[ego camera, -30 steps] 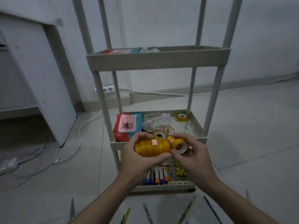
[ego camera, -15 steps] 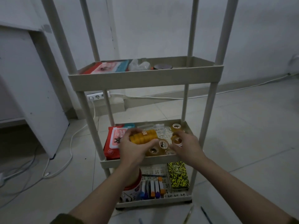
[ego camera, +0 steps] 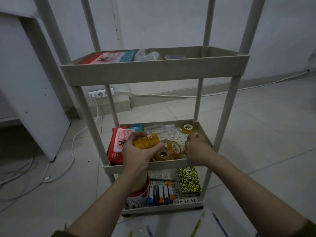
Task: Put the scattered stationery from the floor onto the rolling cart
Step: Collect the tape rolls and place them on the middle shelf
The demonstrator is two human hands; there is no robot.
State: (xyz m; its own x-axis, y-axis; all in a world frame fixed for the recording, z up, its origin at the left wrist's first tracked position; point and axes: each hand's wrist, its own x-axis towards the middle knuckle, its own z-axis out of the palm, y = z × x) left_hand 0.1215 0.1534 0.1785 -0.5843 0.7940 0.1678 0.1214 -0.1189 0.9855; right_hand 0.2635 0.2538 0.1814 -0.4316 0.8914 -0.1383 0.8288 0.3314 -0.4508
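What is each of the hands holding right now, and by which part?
Left hand grips the orange tape stack around its curved side; right hand pinches a single tape roll by its rim.

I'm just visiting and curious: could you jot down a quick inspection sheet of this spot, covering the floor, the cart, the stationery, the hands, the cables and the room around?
Surface: pale tiled floor; rolling cart with three shelves in view.
Job's things: stack of orange tape rolls over the middle shelf; loose tape rolls on that shelf; pens on the floor in front of the cart.
Clutter: wipes pack, yellow-black notebook, markers.
Hands: left hand grips the stack; right hand pinches a small tape roll.
Cables: white cable from a wall socket.
Surroundings: white cabinet, white wall.
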